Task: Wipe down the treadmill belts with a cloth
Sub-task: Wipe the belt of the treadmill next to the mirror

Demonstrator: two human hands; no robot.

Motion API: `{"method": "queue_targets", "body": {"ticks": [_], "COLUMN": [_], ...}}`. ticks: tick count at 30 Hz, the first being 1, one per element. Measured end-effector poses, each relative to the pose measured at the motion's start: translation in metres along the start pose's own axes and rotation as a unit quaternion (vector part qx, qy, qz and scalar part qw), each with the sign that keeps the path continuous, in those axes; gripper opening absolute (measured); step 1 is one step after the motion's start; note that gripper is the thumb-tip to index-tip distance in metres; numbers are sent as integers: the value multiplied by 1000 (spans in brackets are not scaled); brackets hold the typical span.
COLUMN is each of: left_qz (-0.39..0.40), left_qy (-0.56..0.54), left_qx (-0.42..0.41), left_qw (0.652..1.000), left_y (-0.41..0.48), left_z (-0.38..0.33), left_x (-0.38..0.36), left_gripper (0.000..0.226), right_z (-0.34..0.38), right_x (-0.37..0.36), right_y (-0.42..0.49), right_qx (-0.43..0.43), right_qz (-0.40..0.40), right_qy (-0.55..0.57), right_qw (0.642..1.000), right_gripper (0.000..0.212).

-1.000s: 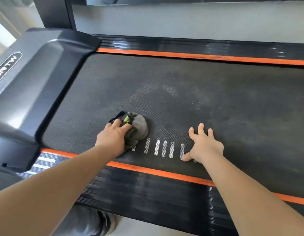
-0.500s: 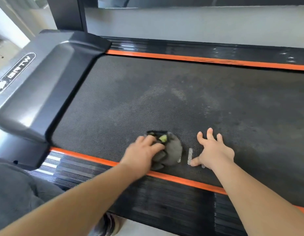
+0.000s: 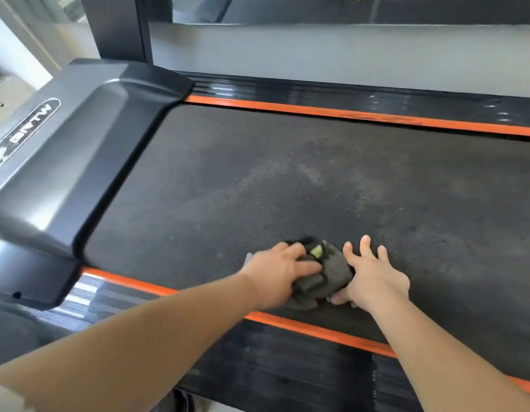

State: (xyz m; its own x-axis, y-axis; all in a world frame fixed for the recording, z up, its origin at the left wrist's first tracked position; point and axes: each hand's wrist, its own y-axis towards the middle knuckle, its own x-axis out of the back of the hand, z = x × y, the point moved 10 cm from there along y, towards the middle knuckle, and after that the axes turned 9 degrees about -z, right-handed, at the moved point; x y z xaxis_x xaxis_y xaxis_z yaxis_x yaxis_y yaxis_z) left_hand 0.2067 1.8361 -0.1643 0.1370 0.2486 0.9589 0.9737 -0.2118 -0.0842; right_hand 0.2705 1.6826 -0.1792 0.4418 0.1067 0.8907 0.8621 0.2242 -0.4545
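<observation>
Looking down across a black treadmill belt (image 3: 287,188). A left hand (image 3: 280,273) grips a bunched dark grey cloth (image 3: 332,272) with a small yellow-green patch and presses it onto the belt close to its near edge. Just right of the cloth and touching it, a right hand (image 3: 373,278) lies flat on the belt, fingers straight and spread, holding nothing. An orange stripe (image 3: 317,330) borders the belt's near edge. A glossy dark motor cover (image 3: 79,162) caps the belt's left end. Pale dusty patches mark the belt's middle.
</observation>
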Motion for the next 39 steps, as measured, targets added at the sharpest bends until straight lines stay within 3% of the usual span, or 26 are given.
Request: {"method": "queue_targets", "body": {"ticks": [2, 4, 5, 7, 9, 12, 14, 16, 18, 19, 22, 24, 27, 29, 31, 32, 34, 37, 39], "left_qz": [-30, -93, -115, -121, -89, -55, -31, -81, -129, -130, -109, -80, -55, -72, -110, -116, -85, 2, 10], "left_qy": [16, -43, -66, -99, -116, -94, -8, 3, -26, -32, -104, -130, -6, 29, -23, -37, -47, -77, -52], "left_qx": [90, 264, 303, 273, 158, 94, 128, 236, 313, 310, 176, 87, 16, 111, 278, 323, 320, 222, 182], "left_qw": [995, 959, 944, 949, 977, 990, 991, 968, 941, 941, 973, 984, 998, 991, 954, 939, 943, 972, 982], "left_y": [29, 46, 50, 57, 47, 51, 65, 65, 49, 40, 5, -7, 16, 32, 33, 32, 31, 9, 1], "left_z": [48, 83, 78, 38, -16, 6, 55, 106, 107, 86, -8, -32, 0, 35, 61, 57, 24, -36, -30], "left_x": [20, 29, 27, 9, -9, 5, 19, 40, 39, 31, 4, -5, 4, 18, 26, 25, 14, -3, 1], "left_gripper": [53, 44, 38, 34, 43, 53, 50, 43, 41, 42, 54, 57, 57, 52, 45, 42, 39, 37, 38], "right_z": [1, 2, 3, 4, 3, 3, 4, 5, 4, 4, 5, 4, 5, 5, 5, 5, 4, 2, 3], "right_x": [-1, 1, 2, 5, 6, 4, 4, 4, 5, 6, 7, 9, 6, 3, 2, 2, 4, 6, 5], "right_y": [1, 0, 0, -1, -1, 0, 1, 1, 1, 1, -2, -1, -1, -1, -1, 0, 0, 0, 0], "right_qx": [2, 2, 1, 3, -6, -9, -4, -1, -12, -16, -23, -17, -5, 0, 0, 0, -6, -11, -8], "right_qz": [12, 13, 10, 1, -1, 15, 18, 12, 7, 7, 6, -3, 10, 15, 8, 2, -6, -13, -1], "right_qy": [8, 5, 7, 17, 31, 36, 28, 14, 13, 16, 22, 21, 19, 9, 1, 0, 8, 15, 17], "right_qw": [1000, 1000, 1000, 1000, 999, 999, 999, 1000, 1000, 1000, 999, 1000, 1000, 1000, 1000, 1000, 1000, 1000, 1000], "right_gripper": [127, 128, 127, 120, 109, 107, 119, 128, 131, 130, 113, 110, 124, 127, 128, 128, 122, 103, 108]}}
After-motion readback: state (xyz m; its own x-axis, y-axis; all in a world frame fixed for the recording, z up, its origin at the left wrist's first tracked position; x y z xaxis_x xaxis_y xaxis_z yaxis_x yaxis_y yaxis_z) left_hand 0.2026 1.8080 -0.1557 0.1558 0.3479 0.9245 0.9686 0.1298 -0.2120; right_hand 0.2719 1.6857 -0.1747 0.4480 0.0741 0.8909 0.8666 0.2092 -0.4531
